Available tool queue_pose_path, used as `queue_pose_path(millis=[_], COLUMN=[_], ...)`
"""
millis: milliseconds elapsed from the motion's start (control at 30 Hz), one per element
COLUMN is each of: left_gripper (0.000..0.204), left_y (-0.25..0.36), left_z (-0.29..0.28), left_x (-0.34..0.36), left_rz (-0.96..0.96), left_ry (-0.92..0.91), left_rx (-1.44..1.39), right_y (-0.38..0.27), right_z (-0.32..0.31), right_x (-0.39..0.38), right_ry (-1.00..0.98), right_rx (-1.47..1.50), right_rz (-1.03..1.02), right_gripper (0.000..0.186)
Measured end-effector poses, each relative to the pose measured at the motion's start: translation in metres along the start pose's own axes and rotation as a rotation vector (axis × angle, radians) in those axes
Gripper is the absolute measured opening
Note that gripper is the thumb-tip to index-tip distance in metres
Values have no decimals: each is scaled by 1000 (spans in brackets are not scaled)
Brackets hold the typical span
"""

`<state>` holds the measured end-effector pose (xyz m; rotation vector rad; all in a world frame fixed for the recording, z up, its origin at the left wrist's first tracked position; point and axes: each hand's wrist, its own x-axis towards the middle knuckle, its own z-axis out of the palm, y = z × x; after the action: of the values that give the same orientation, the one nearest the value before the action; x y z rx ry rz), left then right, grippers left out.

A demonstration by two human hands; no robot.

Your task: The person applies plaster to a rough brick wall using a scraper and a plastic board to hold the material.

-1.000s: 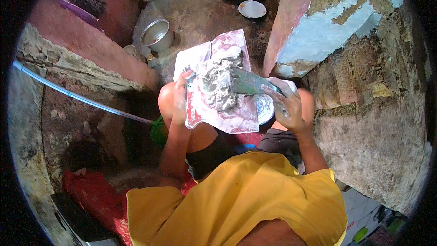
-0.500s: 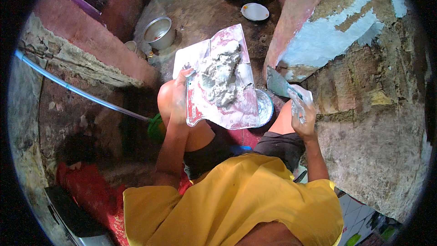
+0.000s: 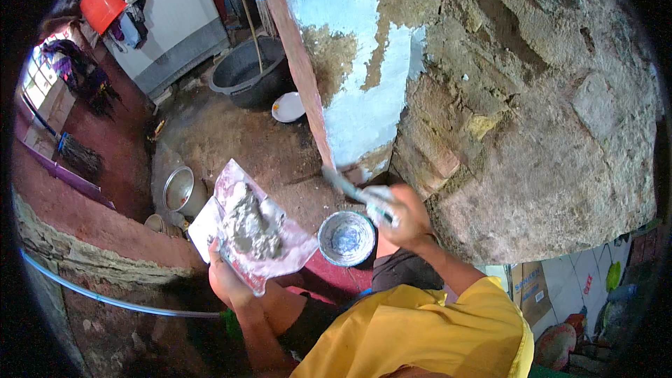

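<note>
My left hand [image 3: 222, 276] grips the near edge of a flat white and pink sheet [image 3: 297, 246], held tilted above my left knee. A thick heap of wet grey plaster [image 3: 252, 227] lies on it. In my right hand [image 3: 407, 218] is a plaster-smeared putty knife [image 3: 343, 183], its blade at the foot of the wall corner [image 3: 360, 119], slightly blurred. Whether the blade touches the wall I cannot tell. That wall is coated white-blue, with bare brown patches. Between my knees stands a round bowl [image 3: 373, 239] with whitish residue inside.
Rough bare masonry [image 3: 532, 161] rises close on my right. Ahead on the floor are a white plate [image 3: 288, 108], a large dark tub [image 3: 241, 91] with a stick in it, and a metal pot [image 3: 180, 190]. A pale blue hose [image 3: 119, 301] runs along the left.
The view has turned right, bringing more wall into sight. The sheet has moved left, away from the bowl, uncovering it. My right hand has brought the putty knife to the wall's lower corner.
</note>
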<state>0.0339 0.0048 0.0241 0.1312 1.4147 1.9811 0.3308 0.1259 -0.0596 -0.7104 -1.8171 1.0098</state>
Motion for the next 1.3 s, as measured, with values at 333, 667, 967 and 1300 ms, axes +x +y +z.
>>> queue_pose_path(millis=[333, 667, 967, 1300], left_gripper=[23, 34, 40, 39], left_y=[-2, 5, -24, -39], left_z=[11, 39, -5, -22], left_x=[-24, -40, -7, 9], left_rz=[357, 128, -194, -353], left_ry=[108, -104, -386, -506], left_rx=[719, 2, -127, -269], right_y=[-95, -80, -60, -43], right_z=[-50, -38, -23, -14], right_x=[23, 5, 2, 3], right_ry=[-339, -514, -464, -371], right_rx=[255, 99, 209, 247], right_rz=[538, 704, 613, 493], right_gripper=[51, 41, 33, 36])
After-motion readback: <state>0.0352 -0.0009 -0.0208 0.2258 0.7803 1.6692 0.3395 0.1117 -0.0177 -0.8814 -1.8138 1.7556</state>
